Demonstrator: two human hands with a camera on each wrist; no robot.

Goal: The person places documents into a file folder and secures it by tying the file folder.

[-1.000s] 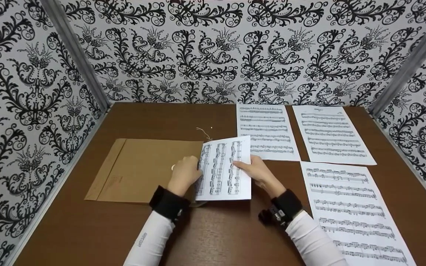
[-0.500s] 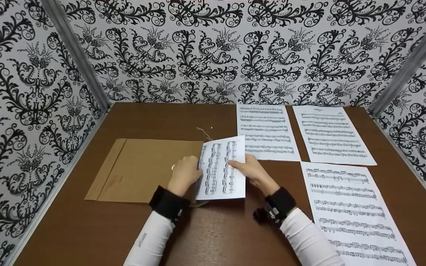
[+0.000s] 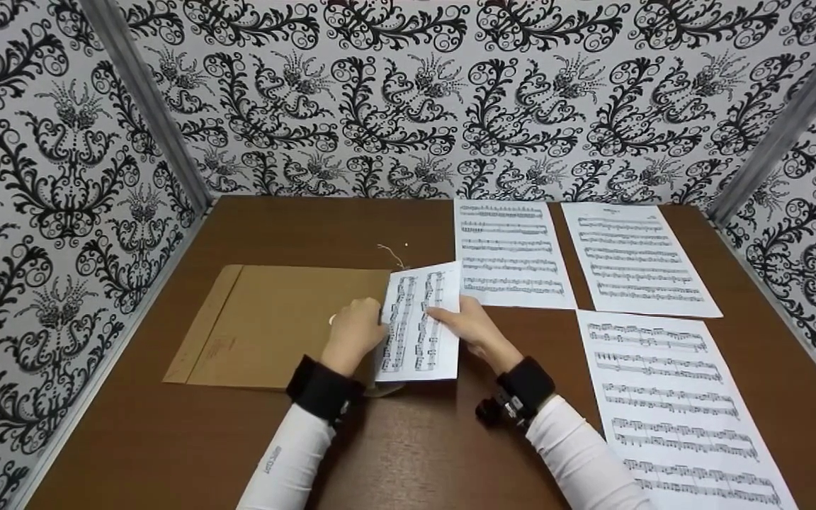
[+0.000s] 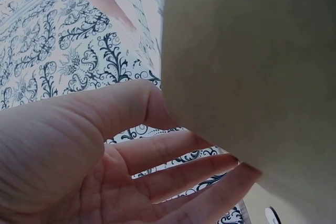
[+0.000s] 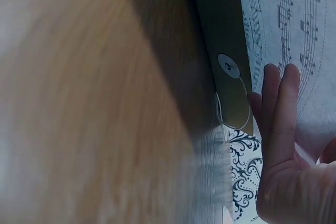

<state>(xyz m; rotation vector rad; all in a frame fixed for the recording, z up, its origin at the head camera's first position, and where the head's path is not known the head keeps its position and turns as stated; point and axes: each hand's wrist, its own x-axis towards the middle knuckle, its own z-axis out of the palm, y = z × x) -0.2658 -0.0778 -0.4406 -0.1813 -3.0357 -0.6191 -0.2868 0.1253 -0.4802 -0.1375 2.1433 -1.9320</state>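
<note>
A brown string-tie envelope (image 3: 273,326) lies on the table with its mouth toward the right. My left hand (image 3: 355,333) grips its upper layer at the mouth, thumb (image 4: 152,103) at the edge. Partway inside the envelope is a sheet of printed music (image 3: 418,333), its notes running sideways. My right hand (image 3: 475,329) pinches the sheet's outer end, thumb on top and the other fingers (image 5: 281,108) underneath. From the right wrist, a round white button (image 5: 228,65) with a string shows on the flap below the sheet. The sheet's inner part is hidden by the envelope.
Three more music sheets lie on the right: one at the back (image 3: 511,255), one at the far right (image 3: 638,262) and one nearer the front (image 3: 684,404). A thin string (image 3: 392,253) lies behind the envelope. Patterned walls enclose the brown table (image 3: 408,453).
My right hand has moved left with the music sheet, which has slid further into the envelope. The left hand and envelope have stayed nearly still.
</note>
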